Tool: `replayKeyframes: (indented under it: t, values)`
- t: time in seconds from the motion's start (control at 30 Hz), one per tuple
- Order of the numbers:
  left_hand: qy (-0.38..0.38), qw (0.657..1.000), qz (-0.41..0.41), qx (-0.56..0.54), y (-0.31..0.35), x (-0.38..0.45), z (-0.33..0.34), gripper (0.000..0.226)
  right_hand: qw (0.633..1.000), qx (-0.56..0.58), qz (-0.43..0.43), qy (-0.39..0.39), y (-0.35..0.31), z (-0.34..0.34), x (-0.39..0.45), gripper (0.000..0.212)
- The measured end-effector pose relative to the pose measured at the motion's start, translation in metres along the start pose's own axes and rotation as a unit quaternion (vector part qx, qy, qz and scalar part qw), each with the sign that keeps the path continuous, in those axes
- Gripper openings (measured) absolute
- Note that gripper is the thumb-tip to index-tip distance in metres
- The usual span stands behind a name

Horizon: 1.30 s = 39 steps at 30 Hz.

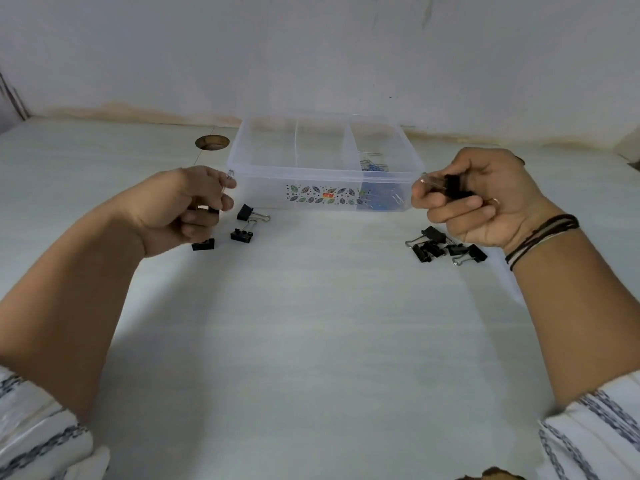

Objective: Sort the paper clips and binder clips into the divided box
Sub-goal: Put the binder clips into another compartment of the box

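Observation:
A clear divided box point(277, 174) stands at the back middle of the table. Blue paper clips point(373, 166) lie in its right compartment; the left and middle compartments look bare. My left hand point(180, 209) hovers left of the box, shut on a black binder clip point(212, 210) with silver handles sticking up. My right hand point(485, 199) is right of the box, shut on another black binder clip point(455, 188). Three loose binder clips point(241, 235) lie under and beside my left hand. Several more binder clips point(446, 249) are piled below my right hand.
A round hole point(212, 142) is cut in the tabletop left of the box. The wall runs close behind the box. Wide pale tabletop point(311, 323) stretches between my forearms toward me.

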<state>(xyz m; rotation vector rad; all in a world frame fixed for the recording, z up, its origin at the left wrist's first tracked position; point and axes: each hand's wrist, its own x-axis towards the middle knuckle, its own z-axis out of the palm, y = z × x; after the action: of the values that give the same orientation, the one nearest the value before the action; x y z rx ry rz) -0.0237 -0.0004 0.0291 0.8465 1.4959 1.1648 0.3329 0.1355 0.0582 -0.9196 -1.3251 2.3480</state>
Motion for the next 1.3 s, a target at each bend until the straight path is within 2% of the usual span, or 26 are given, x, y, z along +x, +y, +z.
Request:
replayKeyframes:
  t: [0.1, 0.17, 0.2, 0.23, 0.27, 0.3, 0.33, 0.37, 0.4, 0.43, 0.47, 0.5, 0.57, 0.63, 0.7, 0.73, 0.83, 0.93, 1.0, 1.07, 1.13, 1.2, 1.3]
  values:
    - [-0.027, 0.984, -0.038, -0.173, 0.001, -0.005, 0.001, 0.037, 0.998, 0.002, -0.013, 0.054, 0.0, 0.003, 0.002, 0.047]
    - [-0.031, 0.966, -0.047, -0.253, 0.004, -0.008, -0.001, 0.035, 0.996, -0.03, -0.024, 0.086, -0.002, 0.006, 0.002, 0.042]
    - [-0.023, 0.959, -0.047, -0.278, 0.005, -0.009, -0.002, 0.029, 0.991, -0.076, -0.038, 0.108, -0.003, 0.007, 0.0, 0.04]
    - [-0.006, 0.957, -0.043, -0.288, 0.006, -0.009, -0.003, 0.021, 0.974, -0.168, -0.058, 0.142, -0.004, 0.006, -0.002, 0.038]
    - [0.018, 0.959, -0.039, -0.28, 0.006, -0.008, -0.005, 0.018, 0.932, -0.303, -0.072, 0.185, -0.005, 0.003, -0.006, 0.037]
    - [0.04, 0.969, -0.028, -0.241, 0.006, -0.006, -0.007, 0.027, 0.861, -0.451, -0.065, 0.224, -0.006, -0.001, -0.012, 0.04]
    - [0.067, 0.985, -0.008, -0.158, 0.006, -0.004, -0.012, 0.039, 0.78, -0.577, -0.036, 0.239, -0.007, -0.004, -0.017, 0.035]
    - [0.101, 0.995, 0.02, -0.016, 0.006, -0.003, -0.016, 0.046, 0.728, -0.644, -0.002, 0.235, -0.008, -0.006, -0.022, 0.023]
    - [0.128, 0.978, 0.039, 0.158, 0.004, -0.004, -0.022, 0.047, 0.713, -0.665, 0.03, 0.221, -0.008, -0.006, -0.025, 0.025]
    - [0.134, 0.941, 0.049, 0.307, 0.001, -0.005, -0.028, 0.045, 0.718, -0.663, 0.053, 0.203, -0.008, -0.007, -0.026, 0.035]
    - [0.112, 0.912, 0.045, 0.392, 0.0, -0.006, -0.034, 0.04, 0.734, -0.648, 0.063, 0.192, -0.007, -0.009, -0.026, 0.041]
    - [0.067, 0.905, 0.03, 0.419, 0.001, -0.01, -0.036, 0.037, 0.739, -0.645, 0.064, 0.184, -0.005, -0.01, -0.023, 0.044]
    - [-0.024, 0.904, 0.002, 0.427, 0.004, -0.018, -0.038, 0.047, 0.74, -0.65, 0.052, 0.166, 0.001, -0.012, -0.016, 0.037]
    - [-0.051, 0.879, 0.01, 0.473, 0.003, -0.019, -0.04, 0.053, 0.735, -0.658, 0.027, 0.163, 0.003, -0.012, -0.01, 0.023]
    - [-0.041, 0.872, 0.028, 0.487, 0.002, -0.018, -0.042, 0.047, 0.732, -0.66, -0.005, 0.17, 0.002, -0.009, -0.009, 0.012]
    - [-0.035, 0.874, 0.039, 0.483, 0.002, -0.017, -0.042, 0.042, 0.741, -0.648, -0.024, 0.173, 0.002, -0.009, -0.01, 0.009]
    - [-0.03, 0.876, 0.064, 0.477, 0.0, -0.016, -0.041, 0.031, 0.788, -0.587, -0.059, 0.175, 0.001, -0.007, -0.014, 0.012]
    - [0.013, 0.881, 0.092, 0.464, -0.003, -0.011, -0.04, 0.021, 0.855, -0.482, -0.082, 0.173, 0.001, -0.007, -0.013, 0.024]
    - [0.027, 0.876, 0.101, 0.471, -0.003, -0.01, -0.04, 0.024, 0.861, -0.465, -0.09, 0.187, 0.0, -0.008, -0.012, 0.021]
    - [0.021, 0.875, 0.098, 0.474, -0.004, -0.01, -0.042, 0.024, 0.844, -0.487, -0.086, 0.206, 0.002, -0.008, -0.009, 0.019]
    - [0.019, 0.877, 0.086, 0.472, -0.004, -0.01, -0.042, 0.037, 0.849, -0.474, -0.087, 0.215, 0.005, -0.008, -0.007, 0.026]
    - [0.053, 0.867, 0.072, 0.49, -0.005, -0.009, -0.041, 0.053, 0.88, -0.414, -0.093, 0.214, 0.007, -0.008, -0.004, 0.035]
    - [0.136, 0.813, 0.027, 0.565, -0.005, -0.004, -0.038, 0.079, 0.942, -0.251, -0.094, 0.201, 0.005, -0.009, 0.003, 0.04]
